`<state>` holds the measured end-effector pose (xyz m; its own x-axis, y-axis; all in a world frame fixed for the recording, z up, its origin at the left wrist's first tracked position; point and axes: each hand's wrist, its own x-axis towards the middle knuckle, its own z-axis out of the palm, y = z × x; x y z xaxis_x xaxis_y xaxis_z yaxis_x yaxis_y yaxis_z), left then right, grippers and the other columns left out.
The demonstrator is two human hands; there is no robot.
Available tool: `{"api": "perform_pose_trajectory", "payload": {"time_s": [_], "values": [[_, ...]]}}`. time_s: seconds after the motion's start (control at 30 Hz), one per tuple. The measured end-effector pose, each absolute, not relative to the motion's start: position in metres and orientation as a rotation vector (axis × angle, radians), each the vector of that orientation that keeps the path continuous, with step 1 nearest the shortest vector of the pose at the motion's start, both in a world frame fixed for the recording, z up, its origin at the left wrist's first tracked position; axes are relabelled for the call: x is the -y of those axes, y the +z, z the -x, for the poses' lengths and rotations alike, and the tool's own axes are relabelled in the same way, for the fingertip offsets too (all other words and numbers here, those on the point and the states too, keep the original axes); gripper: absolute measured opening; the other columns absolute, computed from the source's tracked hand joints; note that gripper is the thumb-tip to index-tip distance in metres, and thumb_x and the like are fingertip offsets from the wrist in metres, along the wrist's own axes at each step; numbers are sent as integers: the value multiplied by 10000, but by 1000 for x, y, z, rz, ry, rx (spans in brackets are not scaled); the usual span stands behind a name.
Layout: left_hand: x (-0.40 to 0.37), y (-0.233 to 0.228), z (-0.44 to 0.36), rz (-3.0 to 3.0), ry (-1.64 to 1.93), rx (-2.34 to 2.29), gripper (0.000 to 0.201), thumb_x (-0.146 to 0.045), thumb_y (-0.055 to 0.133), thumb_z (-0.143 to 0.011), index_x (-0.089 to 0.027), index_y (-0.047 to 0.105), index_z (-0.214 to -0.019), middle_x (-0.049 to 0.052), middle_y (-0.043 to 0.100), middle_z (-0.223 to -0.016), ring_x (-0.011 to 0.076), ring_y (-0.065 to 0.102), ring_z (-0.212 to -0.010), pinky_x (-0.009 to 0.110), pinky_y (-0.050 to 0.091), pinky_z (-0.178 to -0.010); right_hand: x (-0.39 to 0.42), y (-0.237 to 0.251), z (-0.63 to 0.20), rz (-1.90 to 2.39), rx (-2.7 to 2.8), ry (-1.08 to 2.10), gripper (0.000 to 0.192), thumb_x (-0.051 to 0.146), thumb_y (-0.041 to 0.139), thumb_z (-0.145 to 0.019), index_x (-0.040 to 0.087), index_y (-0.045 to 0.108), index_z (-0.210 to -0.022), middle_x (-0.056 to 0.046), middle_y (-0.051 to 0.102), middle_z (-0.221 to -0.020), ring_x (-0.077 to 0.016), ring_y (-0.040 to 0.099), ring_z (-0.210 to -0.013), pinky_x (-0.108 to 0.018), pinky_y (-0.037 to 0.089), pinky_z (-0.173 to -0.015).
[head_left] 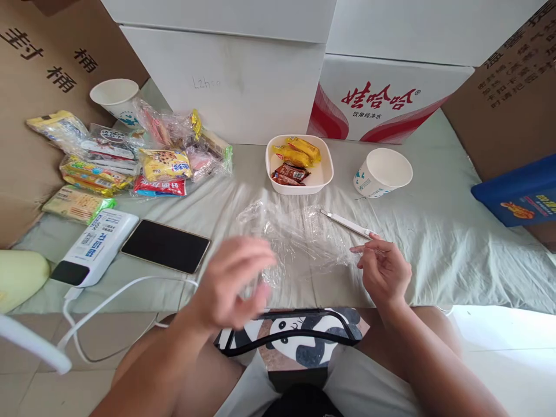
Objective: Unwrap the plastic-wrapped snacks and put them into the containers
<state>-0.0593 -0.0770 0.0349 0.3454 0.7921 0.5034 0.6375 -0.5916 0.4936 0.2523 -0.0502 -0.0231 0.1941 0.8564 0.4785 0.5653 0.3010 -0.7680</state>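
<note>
A: In the head view, where does the clear plastic wrap (299, 237) lie against the fingers?

B: It is crumpled on the pale green cloth (434, 243), stretched between both hands. The right hand (384, 269) pinches its right edge, thumb and forefinger closed together, the other fingers curled loosely. The left hand (232, 284) is blurred at the wrap's left end; its fingers look half curled over the plastic, but I cannot tell whether they grip it.

A: Counts?

B: One wrap, two paper cups: one (382, 172) right of the bowl, another (116, 99) far left at the back. One white bowl (324, 174) holds two yellow packets (297, 152) and two brown ones (290, 174). One white pen-like stick (347, 224) lies just beyond the right fingertips, touching the wrap's far edge.

A: And around them?

B: A heap of snack packets (130, 159) sits far left, with a dark phone (165, 246) and a white power bank (93, 249) nearer, its white cable (113, 301) trailing off the edge. White cartons (243, 87) and one with red lettering (382, 107) wall the back; a blue box (519, 191) stands at right. The left hand covers part of the wrap.
</note>
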Motion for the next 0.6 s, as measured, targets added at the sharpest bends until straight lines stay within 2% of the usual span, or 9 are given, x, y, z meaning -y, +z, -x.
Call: {"api": "perform_pose_trajectory", "payload": {"time_s": [0.07,0.13,0.23,0.3,0.37,0.43,0.5,0.53,0.6], "values": [[86,35,49,-2473,706,-1180,480,-391,705,-869,-248,685,-1326,103,758,-1341,369,645,-1366,586,570,-1127,50,-25,-253,1384,1488,353,96,194,586,-929,260,635,-881,49,697,-587,-249,827,-742,-597,595,-1093],[88,32,44,-2458,512,-1253,329,-260,649,-906,-230,734,-1223,114,731,-1404,378,614,-1413,594,580,-1109,51,-25,-252,1386,1486,358,85,200,592,-927,260,638,-889,34,696,-585,-265,837,-833,-540,649,-993],[78,32,52,-2284,607,-1354,260,-149,497,-963,-230,728,-878,73,817,-1168,281,751,-1202,461,642,-994,50,-24,-251,1387,1462,410,52,211,607,-930,249,636,-910,27,689,-592,-237,817,-729,-363,665,-676],[71,36,62,-2045,785,-1431,301,-200,441,-999,-239,688,-833,46,821,-951,221,798,-976,379,661,-862,50,-24,-250,1356,1427,501,30,237,609,-953,243,628,-931,36,683,-606,-184,748,-555,-288,594,-527],[70,40,66,-1875,884,-1459,284,-280,431,-1010,-245,692,-906,43,808,-899,213,795,-905,366,661,-811,49,-25,-249,1336,1388,578,54,283,607,-980,241,616,-947,39,681,-616,-156,695,-480,-269,564,-488],[74,41,61,-1959,798,-1393,253,-408,575,-942,-236,715,-1064,81,820,-1089,275,780,-1079,438,659,-925,49,-27,-248,1354,1368,607,96,324,608,-994,240,603,-948,37,676,-609,-154,687,-480,-275,572,-510],[81,36,49,-2217,567,-1289,559,-447,787,-765,-214,697,-1265,130,744,-1377,380,667,-1337,549,597,-1086,49,-29,-247,1378,1379,611,106,333,612,-997,238,597,-952,37,669,-593,-156,689,-495,-275,569,-527],[85,33,43,-2308,494,-1289,565,-366,792,-763,-207,692,-1296,133,722,-1420,395,631,-1385,572,578,-1112,49,-29,-247,1380,1389,608,100,326,614,-996,238,596,-952,40,663,-583,-155,690,-503,-272,568,-536],[87,28,35,-2378,495,-1316,262,-168,628,-865,-208,751,-1092,107,762,-1348,340,678,-1336,522,593,-1089,49,-29,-246,1369,1400,603,79,301,613,-992,237,595,-949,49,652,-566,-144,680,-496,-258,558,-533]]}}
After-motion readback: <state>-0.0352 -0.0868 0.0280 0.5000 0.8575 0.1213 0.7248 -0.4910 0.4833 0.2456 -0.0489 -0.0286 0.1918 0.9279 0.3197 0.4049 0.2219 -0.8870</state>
